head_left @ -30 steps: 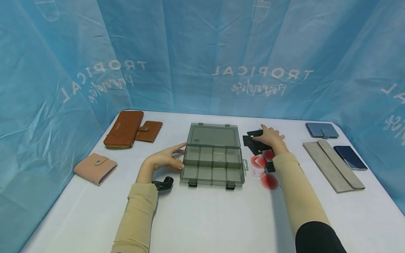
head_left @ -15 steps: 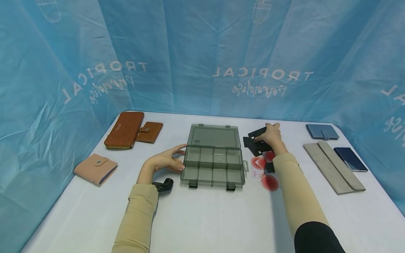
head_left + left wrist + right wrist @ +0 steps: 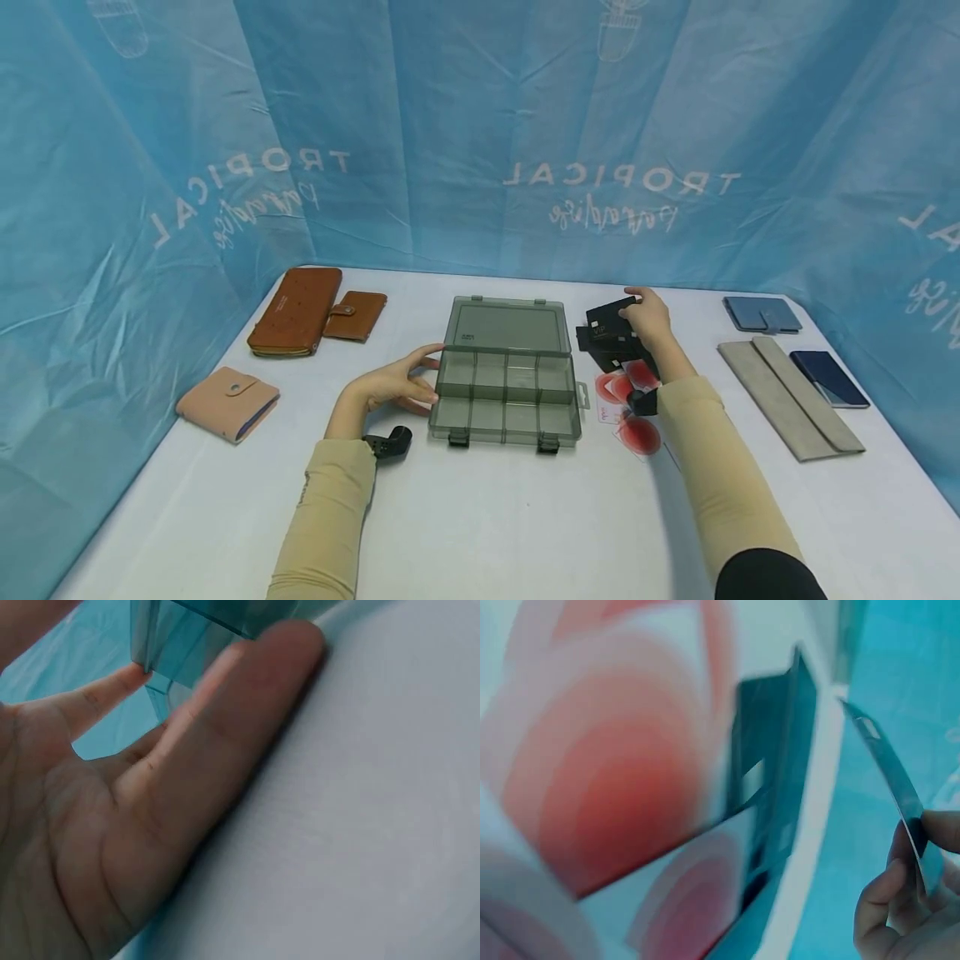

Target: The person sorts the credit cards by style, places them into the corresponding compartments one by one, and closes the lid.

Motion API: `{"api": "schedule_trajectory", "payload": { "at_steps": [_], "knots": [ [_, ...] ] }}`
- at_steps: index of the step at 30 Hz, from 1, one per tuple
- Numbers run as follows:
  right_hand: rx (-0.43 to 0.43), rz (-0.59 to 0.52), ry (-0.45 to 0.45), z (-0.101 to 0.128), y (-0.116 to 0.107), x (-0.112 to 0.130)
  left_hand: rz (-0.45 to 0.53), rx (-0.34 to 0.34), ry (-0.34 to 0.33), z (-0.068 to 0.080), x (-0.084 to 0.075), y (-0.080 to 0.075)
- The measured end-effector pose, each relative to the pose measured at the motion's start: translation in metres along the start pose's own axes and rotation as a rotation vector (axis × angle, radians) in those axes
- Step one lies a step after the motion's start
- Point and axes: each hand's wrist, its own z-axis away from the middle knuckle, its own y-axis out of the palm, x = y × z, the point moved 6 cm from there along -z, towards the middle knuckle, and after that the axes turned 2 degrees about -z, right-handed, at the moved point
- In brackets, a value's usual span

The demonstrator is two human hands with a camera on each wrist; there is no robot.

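My right hand (image 3: 651, 318) pinches a black card (image 3: 606, 317) marked VIP between thumb and fingers. In the right wrist view the card is lifted, edge toward the camera and slightly bowed. Under it lie more black cards (image 3: 609, 360), overlapping one another. Red-and-white patterned cards (image 3: 639, 435) are spread just nearer, partly beneath my wrist. My left hand (image 3: 386, 385) rests at the left side of a clear grey-green compartment box (image 3: 504, 323), its fingers spread along the wall. The box's lid lies folded back, and its visible compartments hold nothing.
A long brown wallet (image 3: 296, 310), a small brown card holder (image 3: 357, 315) and a pink wallet (image 3: 227, 403) lie to the left. At right are a blue-grey wallet (image 3: 762, 314), a beige flap pouch (image 3: 791, 400) and a dark blue phone-like item (image 3: 828, 377). A blue curtain (image 3: 480, 150) hangs behind.
My right hand has drawn a black card up off the pile and tilted it, so its VIP print now shows. The left hand and the box stay put.
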Motion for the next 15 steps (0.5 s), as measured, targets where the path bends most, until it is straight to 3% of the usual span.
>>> {"api": "schedule_trajectory", "payload": {
  "at_steps": [6, 15],
  "knots": [
    [0.003, -0.063, -0.036, 0.012, 0.004, 0.031, -0.008, 0.006, 0.031, -0.003, 0.001, -0.001],
    [0.177, -0.109, -0.106, 0.039, 0.036, 0.066, 0.005, 0.014, 0.029, 0.0, 0.005, 0.0]
  ]
}}
